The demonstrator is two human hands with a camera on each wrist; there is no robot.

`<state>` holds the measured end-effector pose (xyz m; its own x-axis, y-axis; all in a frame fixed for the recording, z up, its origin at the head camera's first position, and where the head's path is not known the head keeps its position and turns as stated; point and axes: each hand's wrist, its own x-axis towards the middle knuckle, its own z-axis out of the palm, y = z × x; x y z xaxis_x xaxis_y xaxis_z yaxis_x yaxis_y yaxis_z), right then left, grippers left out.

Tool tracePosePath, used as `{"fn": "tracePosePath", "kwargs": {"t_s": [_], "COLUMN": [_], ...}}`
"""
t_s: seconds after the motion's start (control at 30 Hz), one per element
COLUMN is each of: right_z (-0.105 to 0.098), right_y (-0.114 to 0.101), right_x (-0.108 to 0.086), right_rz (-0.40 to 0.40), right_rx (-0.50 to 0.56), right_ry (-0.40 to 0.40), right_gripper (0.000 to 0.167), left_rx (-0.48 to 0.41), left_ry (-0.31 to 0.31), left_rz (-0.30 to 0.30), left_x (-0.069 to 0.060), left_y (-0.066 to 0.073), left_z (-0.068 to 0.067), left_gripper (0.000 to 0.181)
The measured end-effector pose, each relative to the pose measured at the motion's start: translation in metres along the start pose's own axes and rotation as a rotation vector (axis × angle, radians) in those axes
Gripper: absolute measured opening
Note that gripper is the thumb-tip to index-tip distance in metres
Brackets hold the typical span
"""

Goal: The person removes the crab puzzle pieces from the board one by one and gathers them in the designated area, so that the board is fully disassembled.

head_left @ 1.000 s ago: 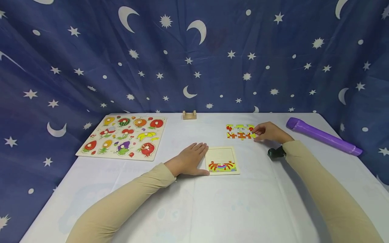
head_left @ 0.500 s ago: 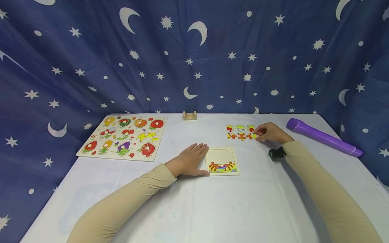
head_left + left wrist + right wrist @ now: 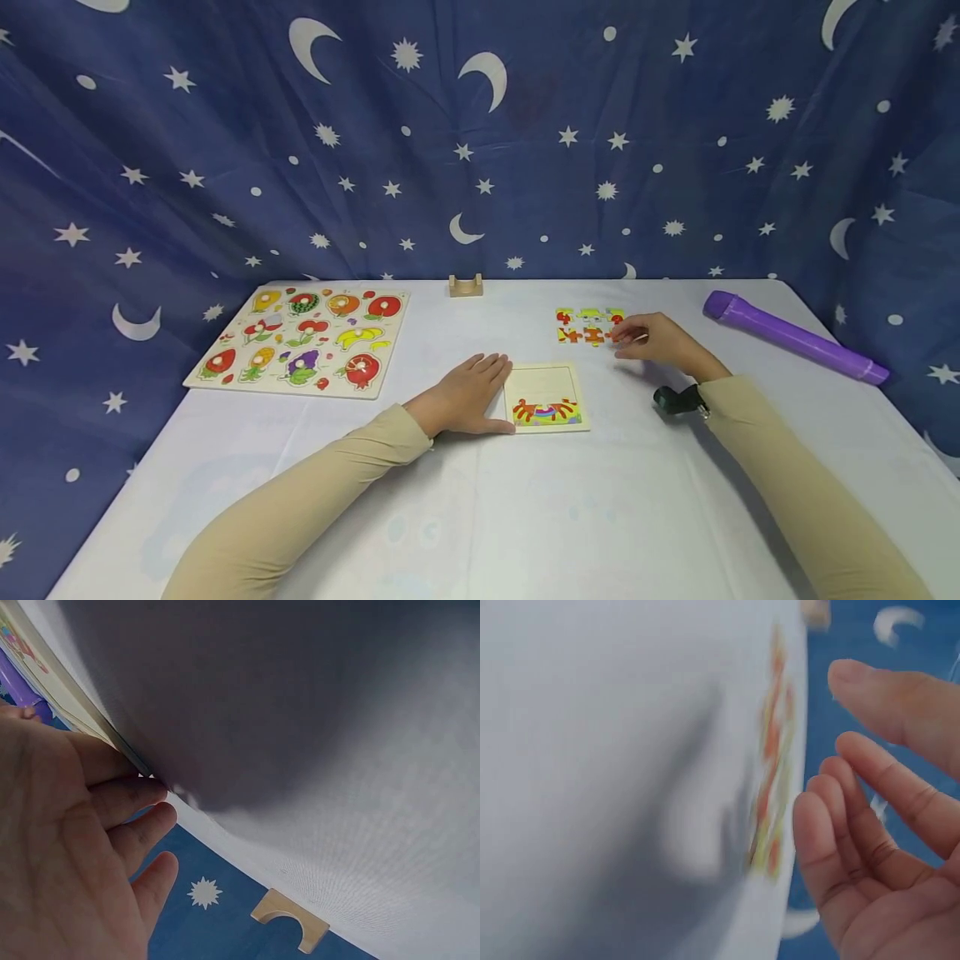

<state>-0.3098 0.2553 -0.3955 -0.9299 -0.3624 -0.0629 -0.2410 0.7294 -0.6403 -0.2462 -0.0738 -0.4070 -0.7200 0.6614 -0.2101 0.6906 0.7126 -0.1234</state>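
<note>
My left hand (image 3: 467, 397) lies with straight fingers along the left edge of a small square wooden board (image 3: 546, 375). An orange and rainbow picture strip (image 3: 545, 412) covers the board's lower part; above it the board is bare. Behind and to the right, several colourful puzzle pieces (image 3: 592, 335) lie together in two rows. At their right end hovers my right hand (image 3: 663, 342), fingers bent. In the right wrist view, a gap shows between the thumb and fingers of this hand (image 3: 885, 780), with nothing between them; the pieces (image 3: 772, 761) appear blurred beside it.
A fruit puzzle board (image 3: 300, 342) lies at the back left. A small notched wooden block (image 3: 466, 287) stands at the table's back edge, before a starry blue curtain (image 3: 540, 108). The purple stick (image 3: 795, 336) lies at the back right, beyond the right wrist.
My right hand has moved a little left and nearer to me, its fingertips now by the lower row's right end. The left hand stays at the board's edge.
</note>
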Motion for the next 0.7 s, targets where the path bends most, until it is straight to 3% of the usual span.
{"fn": "tracePosePath", "kwargs": {"t_s": [0.2, 0.43, 0.7], "right_z": [0.029, 0.068, 0.091], "right_y": [-0.034, -0.071, -0.090], "right_x": [-0.015, -0.018, -0.010], "right_rz": [-0.108, -0.227, -0.263], "right_rx": [0.053, 0.082, 0.071], "right_ry": [-0.058, -0.188, -0.272], "right_gripper": [0.034, 0.032, 0.033], "left_rx": [-0.006, -0.004, 0.007], "left_ry": [-0.001, 0.012, 0.036], "left_rz": [-0.001, 0.004, 0.006], "left_x": [-0.001, -0.001, 0.000], "left_y": [0.000, 0.000, -0.001], "left_z": [0.000, -0.001, 0.003], "left_gripper": [0.096, 0.097, 0.097]}}
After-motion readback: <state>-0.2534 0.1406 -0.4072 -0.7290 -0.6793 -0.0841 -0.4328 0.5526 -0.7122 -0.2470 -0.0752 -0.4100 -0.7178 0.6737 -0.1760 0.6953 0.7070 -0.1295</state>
